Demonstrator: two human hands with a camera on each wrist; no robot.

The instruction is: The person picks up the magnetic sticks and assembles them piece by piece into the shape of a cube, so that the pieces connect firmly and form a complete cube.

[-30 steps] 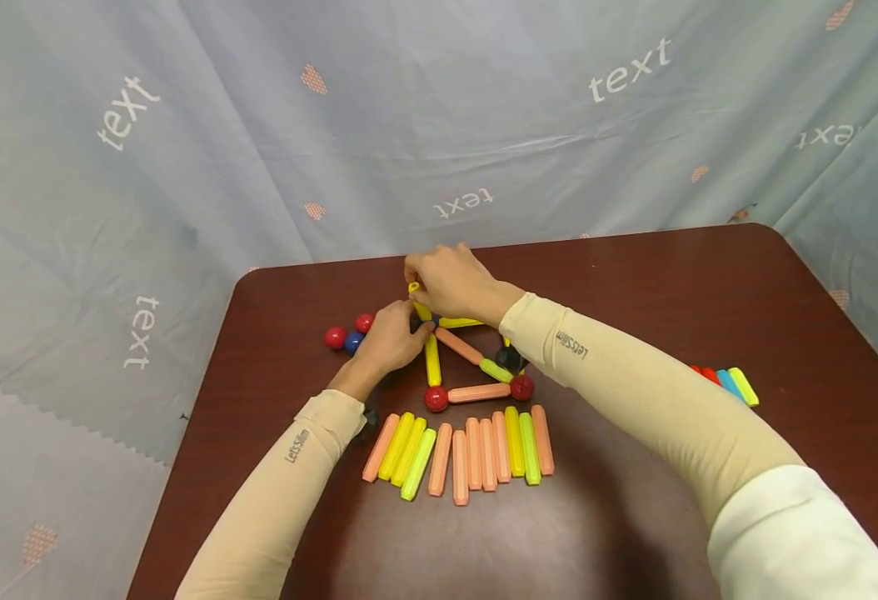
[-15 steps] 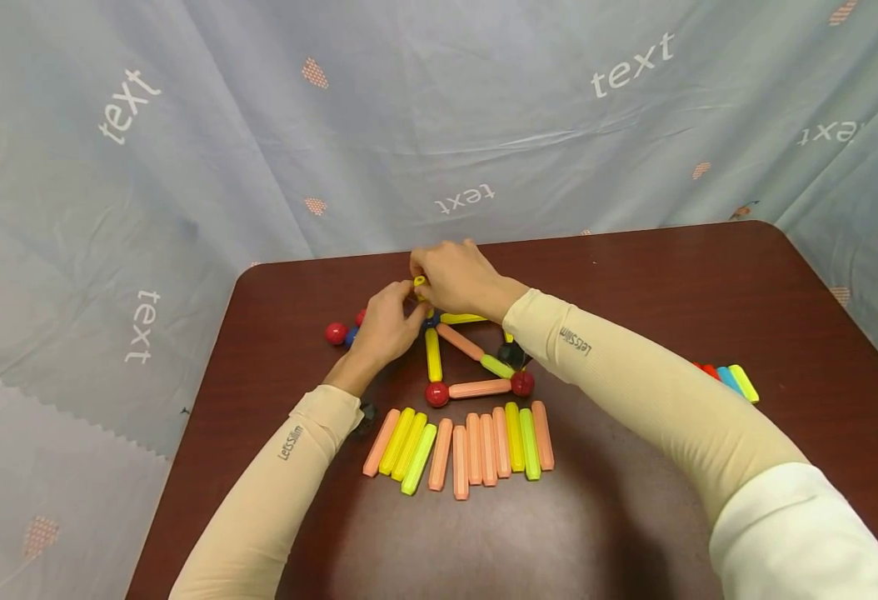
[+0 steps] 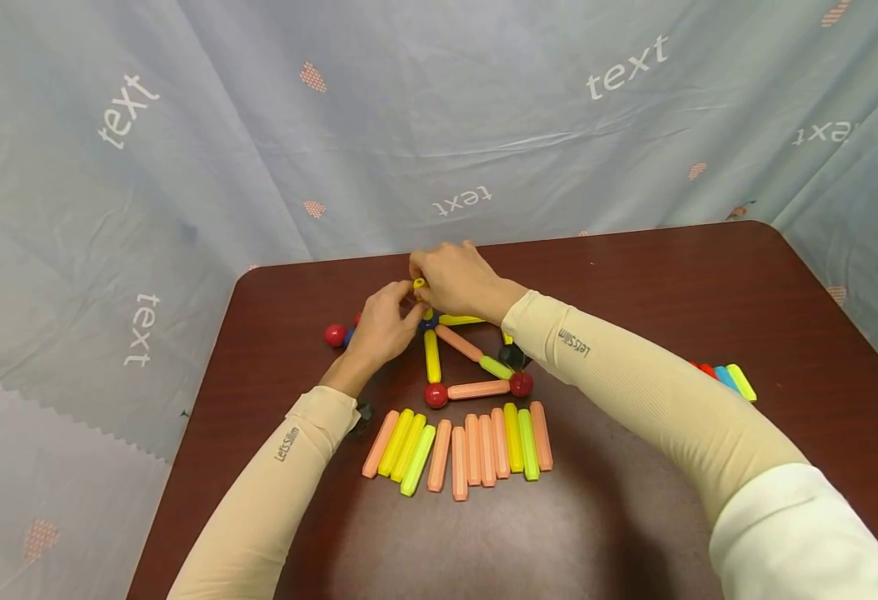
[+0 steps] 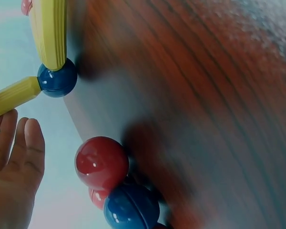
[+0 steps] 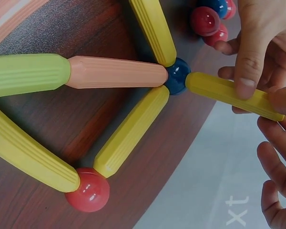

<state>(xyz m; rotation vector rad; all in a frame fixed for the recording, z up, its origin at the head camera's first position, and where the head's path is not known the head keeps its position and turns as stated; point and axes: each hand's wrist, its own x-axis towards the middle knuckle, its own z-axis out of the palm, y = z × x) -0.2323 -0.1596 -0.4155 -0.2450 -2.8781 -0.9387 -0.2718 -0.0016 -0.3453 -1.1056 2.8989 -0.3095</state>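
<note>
A yellow magnetic rod stands up from a dark blue ball at the back left corner of a flat frame on the table. My left hand pinches this rod, with the thumb lying along its middle. Near its upper end, the fingertips of my right hand hold the same rod. Other rods meet at the blue ball: two yellow ones and a peach rod, which joins a lime rod as a diagonal. Red balls mark the front corners, linked by another peach rod.
Loose peach, yellow and lime rods lie in a row in front of the frame. Several red and blue balls sit to its left. A few red, blue and lime rods lie at the right, partly behind my sleeve. A curtain hangs beyond the table.
My left hand has risen from near the blue ball onto the yellow rod. The rod's top has shifted slightly right, with my right hand still on it. Little differs over the last half second.
</note>
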